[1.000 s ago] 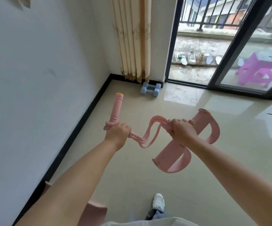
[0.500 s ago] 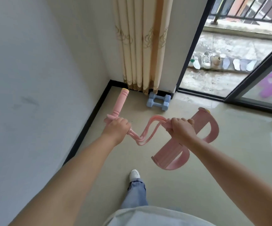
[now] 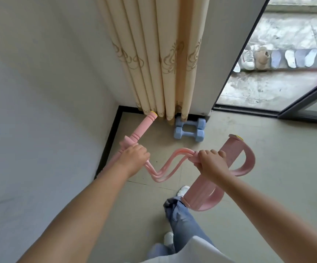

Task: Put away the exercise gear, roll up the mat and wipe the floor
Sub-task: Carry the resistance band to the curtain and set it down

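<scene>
I carry a pink pedal resistance puller (image 3: 169, 166) in both hands above the floor. My left hand (image 3: 133, 158) grips its foam handle bar, whose yellow-capped end points at the room corner. My right hand (image 3: 209, 164) grips the footrest end, and its pink foot loops hang to the right and below. The elastic tubes sag slack between my hands. Two blue dumbbells (image 3: 190, 130) lie side by side on the floor in the corner, just beyond the puller.
A cream curtain (image 3: 163, 59) hangs down to the corner above the dumbbells. A white wall with black skirting (image 3: 108, 143) runs along the left. A sliding glass door (image 3: 305, 109) at the right opens to a balcony with shoes. My legs stand below my hands.
I have walked closer to the corner, so the curtain and dumbbells loom larger. Both hands keep the same hold on the puller.
</scene>
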Demonstrator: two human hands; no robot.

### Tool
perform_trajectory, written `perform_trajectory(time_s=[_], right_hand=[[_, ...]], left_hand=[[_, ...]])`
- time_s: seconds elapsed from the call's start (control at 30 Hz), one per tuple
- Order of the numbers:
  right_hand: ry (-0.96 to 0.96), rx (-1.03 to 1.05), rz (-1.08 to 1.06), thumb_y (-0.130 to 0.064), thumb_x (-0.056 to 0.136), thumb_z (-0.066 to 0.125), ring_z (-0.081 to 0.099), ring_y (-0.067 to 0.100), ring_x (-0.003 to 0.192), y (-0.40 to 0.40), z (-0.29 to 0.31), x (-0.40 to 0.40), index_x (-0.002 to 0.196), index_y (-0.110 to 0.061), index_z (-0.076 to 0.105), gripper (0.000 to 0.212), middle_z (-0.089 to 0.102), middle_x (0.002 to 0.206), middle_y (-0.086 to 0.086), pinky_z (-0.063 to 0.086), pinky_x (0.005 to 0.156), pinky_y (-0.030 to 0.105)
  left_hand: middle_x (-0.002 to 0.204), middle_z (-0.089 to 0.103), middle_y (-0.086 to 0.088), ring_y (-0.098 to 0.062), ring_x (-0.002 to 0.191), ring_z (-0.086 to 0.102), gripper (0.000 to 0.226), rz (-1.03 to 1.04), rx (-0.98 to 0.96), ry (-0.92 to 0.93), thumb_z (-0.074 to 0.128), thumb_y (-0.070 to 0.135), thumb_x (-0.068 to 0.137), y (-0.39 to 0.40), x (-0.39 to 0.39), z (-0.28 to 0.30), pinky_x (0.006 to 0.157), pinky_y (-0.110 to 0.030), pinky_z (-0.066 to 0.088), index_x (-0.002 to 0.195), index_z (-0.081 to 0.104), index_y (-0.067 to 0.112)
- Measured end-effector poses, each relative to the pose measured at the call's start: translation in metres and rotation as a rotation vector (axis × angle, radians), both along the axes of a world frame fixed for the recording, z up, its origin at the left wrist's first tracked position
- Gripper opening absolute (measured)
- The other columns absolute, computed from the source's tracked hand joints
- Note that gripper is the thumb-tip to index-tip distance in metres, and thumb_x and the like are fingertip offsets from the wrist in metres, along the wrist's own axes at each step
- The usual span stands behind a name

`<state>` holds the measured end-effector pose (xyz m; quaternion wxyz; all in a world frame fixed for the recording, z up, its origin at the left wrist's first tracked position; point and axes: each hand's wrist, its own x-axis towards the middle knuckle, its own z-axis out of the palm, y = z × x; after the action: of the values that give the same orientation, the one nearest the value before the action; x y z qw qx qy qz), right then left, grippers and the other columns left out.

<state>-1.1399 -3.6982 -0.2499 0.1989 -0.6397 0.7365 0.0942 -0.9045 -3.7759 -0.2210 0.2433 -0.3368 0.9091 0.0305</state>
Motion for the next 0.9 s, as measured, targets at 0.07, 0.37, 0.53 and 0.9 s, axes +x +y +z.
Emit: perform_trajectory(time_s=[0.07, 0.37, 0.53, 0.9], right_hand=[[-0.009, 0.024, 0.002, -0.034, 0.095, 0.042, 0.051, 0.023, 0.110, -0.030, -0.021, -0.002, 0.108, -0.016, 0.053, 0.024, 0.061, 0.111, -0.001, 0.030, 0.095, 0.035], [-0.019, 0.170, -0.096, -0.030, 0.096, 0.042, 0.049, 0.024, 0.111, -0.118, -0.150, -0.002, 0.113, -0.015, 0.052, 0.025, 0.059, 0.116, 0.002, 0.030, 0.097, 0.036], [0.007, 0.211, -0.186, -0.028, 0.097, 0.043, 0.050, 0.025, 0.108, -0.144, -0.269, 0.014, 0.115, -0.014, 0.052, 0.025, 0.060, 0.114, 0.003, 0.031, 0.097, 0.038], [-0.011, 0.151, -0.253, -0.032, 0.097, 0.040, 0.060, 0.027, 0.096, -0.204, -0.571, 0.040, 0.110, -0.011, 0.053, 0.028, 0.066, 0.107, 0.007, 0.034, 0.087, 0.036]], left_hand=[[0.120, 0.056, -0.009, -0.023, 0.119, 0.049, 0.027, 0.003, 0.068, -0.049, 0.046, 0.000, 0.090, -0.037, -0.008, -0.014, 0.098, -0.032, 0.036, 0.113, 0.058, 0.006], [0.083, 0.067, -0.006, -0.025, 0.084, 0.067, 0.023, -0.222, 0.166, -0.018, 0.077, 0.001, 0.059, -0.140, -0.028, -0.172, 0.072, -0.029, 0.052, 0.078, 0.068, 0.010], [0.128, 0.050, -0.006, -0.024, 0.124, 0.043, 0.030, -0.314, 0.162, -0.127, 0.040, 0.004, 0.094, -0.188, -0.036, -0.308, 0.101, -0.031, 0.034, 0.121, 0.053, 0.011], [0.119, 0.056, -0.005, -0.023, 0.117, 0.050, 0.024, -0.437, 0.109, -0.180, 0.045, 0.010, 0.093, -0.286, -0.039, -0.616, 0.098, -0.034, 0.043, 0.114, 0.058, 0.012]])
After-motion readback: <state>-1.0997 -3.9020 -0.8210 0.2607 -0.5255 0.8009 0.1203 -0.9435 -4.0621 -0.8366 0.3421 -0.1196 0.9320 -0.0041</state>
